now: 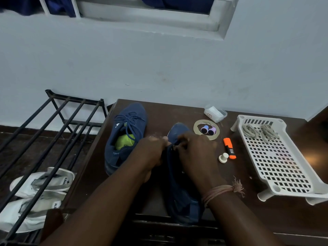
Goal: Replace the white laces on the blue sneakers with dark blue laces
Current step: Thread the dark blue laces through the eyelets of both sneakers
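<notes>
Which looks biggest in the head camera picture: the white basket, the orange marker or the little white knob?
Largest to smallest:
white basket
orange marker
white knob
The marker and knob lie side by side, so that ranking is fair.

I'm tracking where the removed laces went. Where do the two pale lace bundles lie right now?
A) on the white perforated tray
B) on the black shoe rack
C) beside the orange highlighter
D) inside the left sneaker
A: both pale lace bundles sit on the far end of the white perforated tray, at the table's right side.
</notes>
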Demonstrator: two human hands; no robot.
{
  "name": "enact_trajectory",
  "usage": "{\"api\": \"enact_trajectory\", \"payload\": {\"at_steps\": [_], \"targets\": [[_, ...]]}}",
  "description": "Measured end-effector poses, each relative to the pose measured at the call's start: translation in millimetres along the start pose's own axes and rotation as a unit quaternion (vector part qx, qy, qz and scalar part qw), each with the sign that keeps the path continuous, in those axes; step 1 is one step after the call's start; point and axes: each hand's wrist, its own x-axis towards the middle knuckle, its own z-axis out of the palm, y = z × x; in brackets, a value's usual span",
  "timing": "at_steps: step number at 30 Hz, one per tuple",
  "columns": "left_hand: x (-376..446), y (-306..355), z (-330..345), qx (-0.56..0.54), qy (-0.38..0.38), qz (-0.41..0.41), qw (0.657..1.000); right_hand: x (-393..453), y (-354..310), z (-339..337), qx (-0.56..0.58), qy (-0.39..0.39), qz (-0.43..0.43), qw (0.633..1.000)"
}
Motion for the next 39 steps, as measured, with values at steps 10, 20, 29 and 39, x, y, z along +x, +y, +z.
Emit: {"api": "enact_trajectory", "payload": {"at_steps": [10,20,29,39], "targets": [[-11.4,32.8,3.6,-0.192,0.094,0.153,0.965,1.5,10.3,-25.7,-0.036,-0.086,0.097,0.991],[-19.1,28.8,-16.6,0.387,-0.018,0.093,0.917,5.3,21.1,-23.3,0.056,-0.068,0.168,0.982],[-6.1,50.8,-27.3,-0.441,-0.104,0.146,0.879,9.0,23.5,-18.5,0.078,-0.079,0.166,0.980],[-10.3,20.7,-21.3,0.430,0.037,0.144,0.890,8.5,26.3,-15.0,0.079,-0.050,0.159,0.983]]}}
